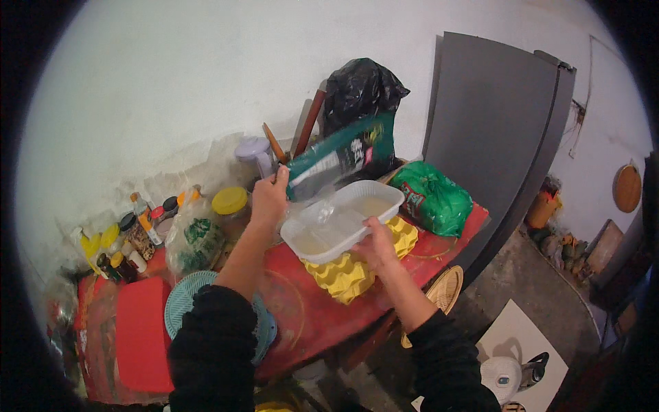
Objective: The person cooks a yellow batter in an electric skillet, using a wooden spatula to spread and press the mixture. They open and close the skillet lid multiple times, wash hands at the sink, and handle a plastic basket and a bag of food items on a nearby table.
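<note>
Pinched between the thumb and fingers of my left hand (270,195) is one end of a dark green printed plastic sheet or bag (342,154), slightly blurred, which bears writing. My right hand (379,243) grips the near rim of a white ribbed plastic tray (337,219). Something pale, perhaps liquid, shows in the bottom of the tray. Directly below the tray is a stack of yellow egg cartons (342,283), partly covered by it; whether they touch is unclear. A tied green plastic bag (432,198) lies to the right of the tray.
The red table (288,309) carries jars, a clear bag of greens (195,239), a red board (141,335) and a blue-green plastic basket (188,296) on the left. Behind are a lilac-lidded jug (252,149) and black bag (363,92). A grey refrigerator (489,113) stands right.
</note>
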{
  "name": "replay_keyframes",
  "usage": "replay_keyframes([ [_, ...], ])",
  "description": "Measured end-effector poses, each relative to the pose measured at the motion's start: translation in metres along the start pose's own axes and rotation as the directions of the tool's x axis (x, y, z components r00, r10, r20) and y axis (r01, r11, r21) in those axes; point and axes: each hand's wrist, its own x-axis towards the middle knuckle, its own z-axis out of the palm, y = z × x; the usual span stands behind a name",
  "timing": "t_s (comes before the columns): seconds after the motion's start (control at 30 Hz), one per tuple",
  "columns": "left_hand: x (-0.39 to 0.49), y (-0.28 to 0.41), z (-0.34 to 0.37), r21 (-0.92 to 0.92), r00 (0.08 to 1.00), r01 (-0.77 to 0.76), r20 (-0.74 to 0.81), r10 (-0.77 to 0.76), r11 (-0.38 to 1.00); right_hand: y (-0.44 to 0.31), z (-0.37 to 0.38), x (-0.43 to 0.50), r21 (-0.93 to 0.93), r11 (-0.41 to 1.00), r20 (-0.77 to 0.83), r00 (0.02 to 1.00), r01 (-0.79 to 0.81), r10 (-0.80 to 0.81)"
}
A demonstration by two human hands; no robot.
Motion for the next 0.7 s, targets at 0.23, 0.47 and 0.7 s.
replay_keyframes([
  [0.23,-0.049,0.046,-0.001,-0.567,0.935,0.354,0.246,-0.257,0.744,-0.033,-0.006,-0.027,0.417,0.877,-0.062,0.955,-0.238,0.289],
  [0.47,-0.061,0.052,0.007,-0.569,0.889,0.434,0.395,-0.231,0.698,-0.057,-0.027,-0.057,-0.892,0.401,-0.385,0.818,-0.21,-0.427],
  [0.7,-0.049,0.085,0.003,-0.536,0.875,0.463,0.405,-0.267,0.706,-0.061,0.023,-0.037,-0.905,0.316,0.209,0.945,0.285,-0.253],
])
